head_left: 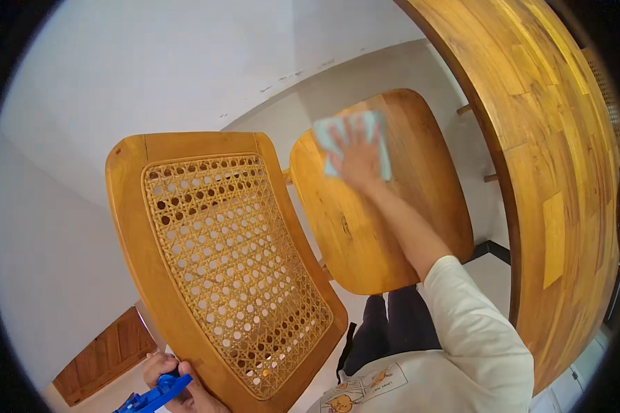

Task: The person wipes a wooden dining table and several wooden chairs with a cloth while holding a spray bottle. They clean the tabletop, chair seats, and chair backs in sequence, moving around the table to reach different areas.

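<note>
My right hand lies with its fingers spread on a pale blue-green cloth, pressing it against the wooden chair seat. Hand and cloth are slightly blurred. The seat is brown and smooth, with rounded corners. To its left is the chair's backrest, a wooden frame around a woven cane panel. At the lower left my left hand is closed on a blue plastic object beside the backrest's near edge. The picture's edge cuts that object off, so its kind is unclear.
A large wooden tabletop with a dark edge curves along the right side, beyond the seat. A white wall stands behind the chair. A brown wooden panel is at the lower left. My legs are close to the seat's near edge.
</note>
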Demonstrator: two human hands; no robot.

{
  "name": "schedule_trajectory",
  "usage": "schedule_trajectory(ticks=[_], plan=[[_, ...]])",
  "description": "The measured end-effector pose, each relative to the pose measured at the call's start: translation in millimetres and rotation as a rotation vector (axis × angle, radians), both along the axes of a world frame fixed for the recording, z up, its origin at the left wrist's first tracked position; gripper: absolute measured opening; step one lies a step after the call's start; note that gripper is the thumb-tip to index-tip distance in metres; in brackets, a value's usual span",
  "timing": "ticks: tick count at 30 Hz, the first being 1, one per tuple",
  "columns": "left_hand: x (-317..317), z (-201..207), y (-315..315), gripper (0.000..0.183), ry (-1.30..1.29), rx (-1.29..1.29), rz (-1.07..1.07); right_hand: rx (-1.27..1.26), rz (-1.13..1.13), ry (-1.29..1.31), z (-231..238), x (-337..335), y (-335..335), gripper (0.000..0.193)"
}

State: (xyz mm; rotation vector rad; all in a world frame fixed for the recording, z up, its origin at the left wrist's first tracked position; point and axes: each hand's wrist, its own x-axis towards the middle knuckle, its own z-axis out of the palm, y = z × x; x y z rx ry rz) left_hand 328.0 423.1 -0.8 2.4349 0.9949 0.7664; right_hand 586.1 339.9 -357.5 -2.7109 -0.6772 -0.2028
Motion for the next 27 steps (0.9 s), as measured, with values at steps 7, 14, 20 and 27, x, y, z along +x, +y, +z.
schedule_trajectory(ticks=[7, 14, 20, 27], plan=[[-6.8, -0.2, 4.6, 0.017, -0.044, -0.071, 0.02, -0.009, 0.457, 0.04, -16.9, -53.2, -30.1, 0.041], [-50.9, -24.0, 53.3, 0.018, -0.013, 0.133, -0.215, -0.023, -0.197, -0.076, 8.6, 45.5, -18.0, 0.044], [-7.3, -4.3, 10.8, 0.02, -0.003, 0.035, -0.045, 0.033, 0.525, 0.123, -3.7, -86.5, 49.9, 0.047], [-8.5, -7.5, 10.1, 0.018, -0.073, -0.029, -0.018, -0.133, 0.354, -0.033, -7.8, -16.9, -9.1, 0.045]])
